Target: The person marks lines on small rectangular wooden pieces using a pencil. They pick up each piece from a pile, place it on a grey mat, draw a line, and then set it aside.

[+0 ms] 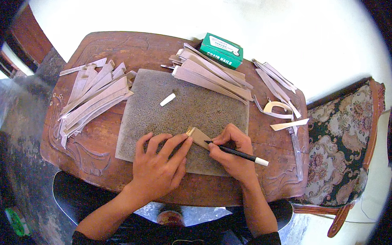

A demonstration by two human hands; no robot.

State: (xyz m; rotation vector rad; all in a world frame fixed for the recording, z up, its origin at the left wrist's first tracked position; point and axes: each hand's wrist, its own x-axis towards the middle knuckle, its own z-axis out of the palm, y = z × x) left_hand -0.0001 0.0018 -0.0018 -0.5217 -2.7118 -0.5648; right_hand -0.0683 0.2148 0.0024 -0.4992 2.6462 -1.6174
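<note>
a: what are the hands doing at the carved wooden table (pixel 99 140)?

b: the left hand (pixel 159 164) lies flat, fingers spread a little, fingertips pinning a small tan cardboard piece (pixel 199 136) to the grey mat (pixel 183 109). the right hand (pixel 232 152) has its fingers closed round a black pen (pixel 238 154) with a white end, its tip touching the piece.

a: where exactly is that piece?

b: on the mat's near part, between the two hands, tilted, one end under the left fingertips.

a: and around them?

b: a short white stick (pixel 167 99) lies alone further up the mat. a pile of cut strips (pixel 94 96) sits on the left of the table, a second heap (pixel 211 73) at the mat's far edge, more loose strips (pixel 278 89) on the right. a green box (pixel 222 50) rests at the table's far edge, touching that second heap. a floral upholstered chair (pixel 339 142) stands just beside the table on the right.
</note>
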